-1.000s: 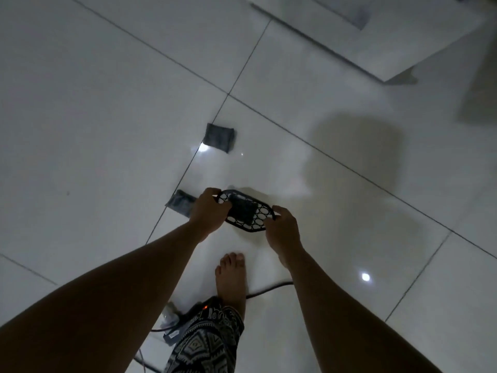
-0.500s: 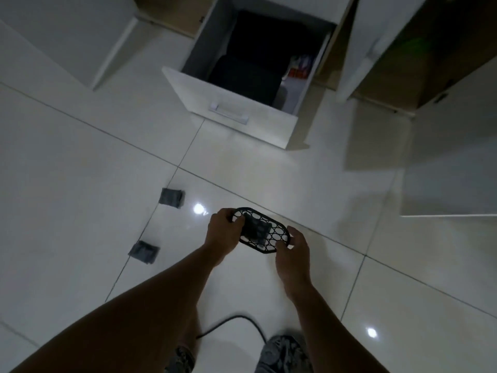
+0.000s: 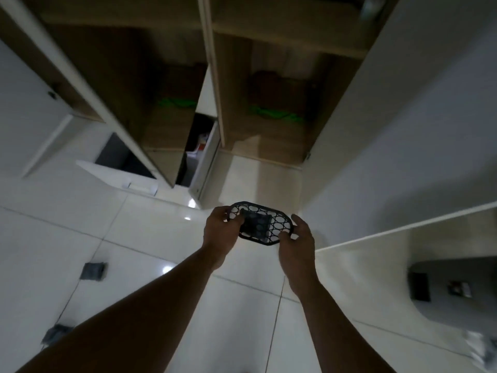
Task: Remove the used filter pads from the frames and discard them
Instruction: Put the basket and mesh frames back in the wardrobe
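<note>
At the far left, a near grey pad and a far grey pad lie on the floor tiles, well apart from the hands. The left hand pinches the left end of the black lattice frame, whose long axis runs across to the right hand clasping the other end. The dark filter pad sits in the frame's left half, nearer the left thumb. Compared with 0.5 s ago, both holds are unchanged and the pad is still seated; only the view has tipped up towards the cupboards.
</note>
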The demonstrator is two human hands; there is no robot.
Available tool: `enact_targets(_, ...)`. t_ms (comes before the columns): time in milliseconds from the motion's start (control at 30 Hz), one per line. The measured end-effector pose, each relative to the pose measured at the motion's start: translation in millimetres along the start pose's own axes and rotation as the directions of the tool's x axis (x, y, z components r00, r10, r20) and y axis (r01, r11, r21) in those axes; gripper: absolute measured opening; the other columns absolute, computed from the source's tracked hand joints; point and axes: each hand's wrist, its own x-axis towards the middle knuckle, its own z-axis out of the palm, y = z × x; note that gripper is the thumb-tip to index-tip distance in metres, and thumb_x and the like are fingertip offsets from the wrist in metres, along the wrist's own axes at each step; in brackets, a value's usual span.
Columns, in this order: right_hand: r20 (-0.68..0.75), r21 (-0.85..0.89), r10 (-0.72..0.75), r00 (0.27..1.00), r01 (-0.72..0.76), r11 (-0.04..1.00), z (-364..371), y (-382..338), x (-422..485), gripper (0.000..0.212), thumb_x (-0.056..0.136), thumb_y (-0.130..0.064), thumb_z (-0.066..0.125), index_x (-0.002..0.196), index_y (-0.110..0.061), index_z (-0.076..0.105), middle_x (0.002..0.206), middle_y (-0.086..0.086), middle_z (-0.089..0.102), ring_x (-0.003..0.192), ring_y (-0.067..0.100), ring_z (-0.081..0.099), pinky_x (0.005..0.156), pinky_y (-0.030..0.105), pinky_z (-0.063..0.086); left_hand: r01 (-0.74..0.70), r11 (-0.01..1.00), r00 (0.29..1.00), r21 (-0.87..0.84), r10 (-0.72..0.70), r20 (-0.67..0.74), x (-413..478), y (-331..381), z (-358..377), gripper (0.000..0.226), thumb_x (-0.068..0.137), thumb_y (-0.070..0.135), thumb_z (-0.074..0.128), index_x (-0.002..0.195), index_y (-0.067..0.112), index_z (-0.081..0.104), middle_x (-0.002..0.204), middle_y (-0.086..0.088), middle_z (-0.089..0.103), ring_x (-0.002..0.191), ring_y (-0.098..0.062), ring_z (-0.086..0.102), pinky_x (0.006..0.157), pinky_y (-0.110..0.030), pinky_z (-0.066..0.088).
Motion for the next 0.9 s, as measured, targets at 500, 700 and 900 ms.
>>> enact_targets(500,-0.142,0.307,-0.253,0.957,0.286,0.908,3,-223,143,0.044,0.089,0.004,0.058,0.129,-0.013,0.055,0.13,0.009,0.058,0.118,0.025,0.057,0.1,0.046,0.051,-0.308,0.928,0.951,-0.211,0.299,-0.073,106,244,60,0.015,0.093,0.014,0.058,0.099,0.024,0.066,0.099,-0.011,0.07,0.088,-0.027,0.063,0.072,-0.035,0.052)
enact_targets(700,-0.232,0.397,-0.26,0.937,0.335,0.854,13,-301,215,0.033,0.087,0.004,0.061,0.116,-0.012,0.057,0.118,0.007,0.065,0.108,0.023,0.065,0.094,0.048,0.055,-0.237,0.857,0.967,-0.458,0.253,-0.027,149,334,84,0.019,0.098,0.005,0.051,0.112,0.006,0.063,0.089,-0.009,0.064,0.063,-0.02,0.058,0.039,-0.015,0.043)
enact_targets(900,-0.2,0.425,-0.259,0.945,0.322,0.846,25,-348,281,0.031,0.082,-0.007,0.059,0.11,-0.012,0.07,0.114,0.01,0.07,0.107,0.026,0.066,0.095,0.052,0.054,-0.182,0.855,0.973,-0.485,0.228,0.035,199,388,102,0.023,0.099,0.005,0.049,0.119,0.002,0.06,0.079,-0.005,0.06,0.045,-0.013,0.058,0.034,-0.016,0.037)
